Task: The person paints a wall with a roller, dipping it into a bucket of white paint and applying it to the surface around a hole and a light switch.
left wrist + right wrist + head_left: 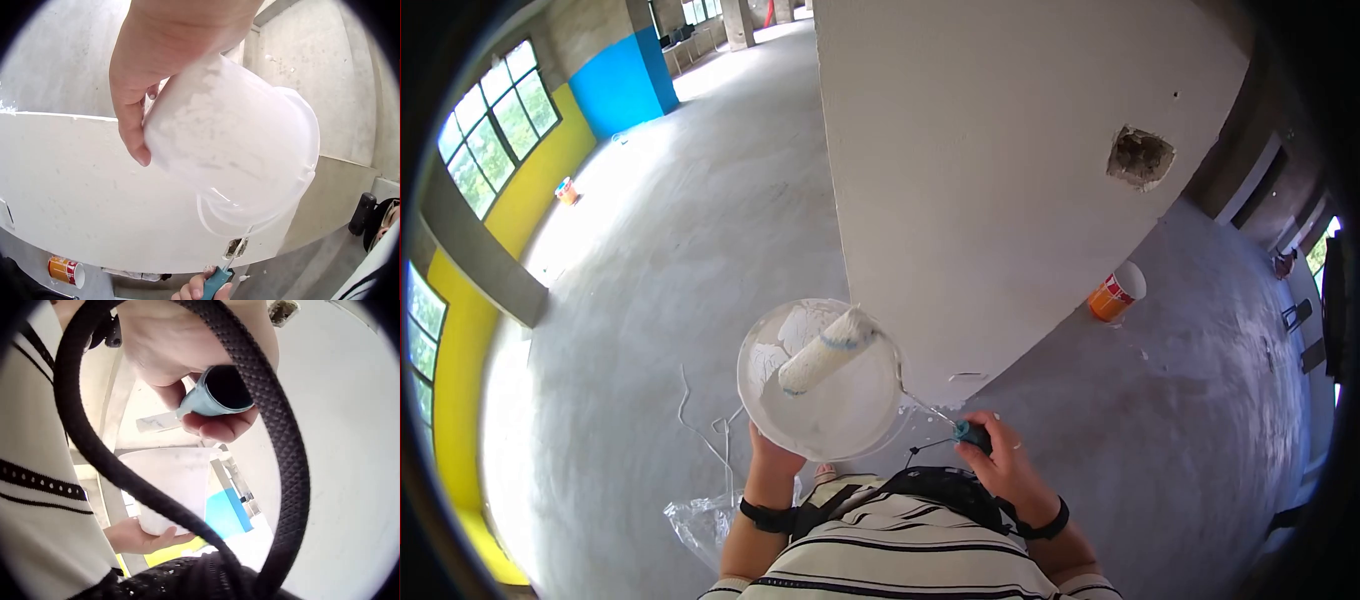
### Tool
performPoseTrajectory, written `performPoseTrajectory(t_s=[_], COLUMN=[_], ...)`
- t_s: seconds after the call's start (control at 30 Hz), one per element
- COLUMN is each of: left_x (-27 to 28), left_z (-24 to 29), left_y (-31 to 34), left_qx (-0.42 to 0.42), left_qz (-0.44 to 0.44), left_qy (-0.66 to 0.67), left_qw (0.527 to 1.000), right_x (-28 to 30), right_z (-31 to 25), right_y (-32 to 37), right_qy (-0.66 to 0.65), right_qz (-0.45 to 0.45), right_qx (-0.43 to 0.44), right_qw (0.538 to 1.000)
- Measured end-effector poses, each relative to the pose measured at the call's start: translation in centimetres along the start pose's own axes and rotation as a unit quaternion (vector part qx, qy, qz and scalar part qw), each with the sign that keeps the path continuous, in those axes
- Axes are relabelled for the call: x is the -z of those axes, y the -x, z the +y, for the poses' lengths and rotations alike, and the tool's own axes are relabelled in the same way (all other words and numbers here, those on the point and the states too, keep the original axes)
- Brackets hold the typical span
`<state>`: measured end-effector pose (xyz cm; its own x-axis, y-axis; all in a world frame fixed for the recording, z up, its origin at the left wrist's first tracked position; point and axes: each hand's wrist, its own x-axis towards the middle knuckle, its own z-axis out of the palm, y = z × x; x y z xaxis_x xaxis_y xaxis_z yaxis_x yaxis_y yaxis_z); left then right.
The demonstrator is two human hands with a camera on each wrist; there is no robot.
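A white bucket (825,425) with pale paint inside is held up by the left hand (775,455), whose fingers curl round its lower part in the left wrist view, where the bucket (219,137) is seen from below. The right hand (1005,460) grips the teal and black handle (973,435) of a paint roller. Its paint-coated sleeve (830,352) lies over the bucket's opening, inside the rim at the upper side. The right wrist view shows the right hand (200,350) round the handle (215,394), with the left hand (140,537) under the bucket (172,487).
A pale wall (980,200) with a square hole (1140,158) rises just beyond the bucket. An orange and white bucket (1112,295) stands on the floor to the right, another small one (567,191) far left. Clear plastic (700,525) lies by the feet. A dark cord loop (290,462) crosses the right wrist view.
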<state>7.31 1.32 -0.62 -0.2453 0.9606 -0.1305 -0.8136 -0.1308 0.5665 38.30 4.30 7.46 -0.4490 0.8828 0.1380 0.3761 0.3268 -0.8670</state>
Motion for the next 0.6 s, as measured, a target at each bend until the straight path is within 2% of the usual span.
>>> performPoseTrajectory(t_s=[0.07,0.1,0.17,0.2,0.27,0.37,0.43,0.6], left_x=[-0.11,-0.2,-0.49,-0.71,-0.69,-0.17,-0.34,0.0], left_z=[0.04,0.1,0.24,0.3,0.27,0.06,0.16,0.01], left_y=[-0.1,-0.14,-0.24,-0.22,-0.27,-0.36,-0.44,-0.55], left_qx=[0.001,0.001,0.001,0.002,0.004,-0.013,0.006,0.013], left_qz=[0.002,0.001,-0.001,-0.006,-0.007,-0.012,-0.008,-0.005], left_qy=[0.003,0.0,-0.004,0.01,0.023,-0.047,0.006,0.022], left_qw=[1.0,1.0,1.0,1.0,1.0,0.999,1.0,1.0], right_x=[-0.2,-0.23,-0.27,-0.21,0.09,0.11,0.06,0.6], right_z=[0.13,0.21,0.34,0.1,-0.57,-0.62,-0.36,-0.42], right_y=[-0.05,-0.09,-0.21,-0.26,-0.32,-0.21,-0.07,-0.31], right_qy=[0.059,0.058,0.122,0.121,0.201,0.241,0.248,0.216], right_qz=[0.06,0.059,0.112,0.111,0.127,0.132,0.135,0.12], right_qx=[0.076,0.075,0.137,0.137,0.156,0.157,0.149,0.142], right_qw=[0.994,0.994,0.977,0.977,0.959,0.949,0.948,0.958])
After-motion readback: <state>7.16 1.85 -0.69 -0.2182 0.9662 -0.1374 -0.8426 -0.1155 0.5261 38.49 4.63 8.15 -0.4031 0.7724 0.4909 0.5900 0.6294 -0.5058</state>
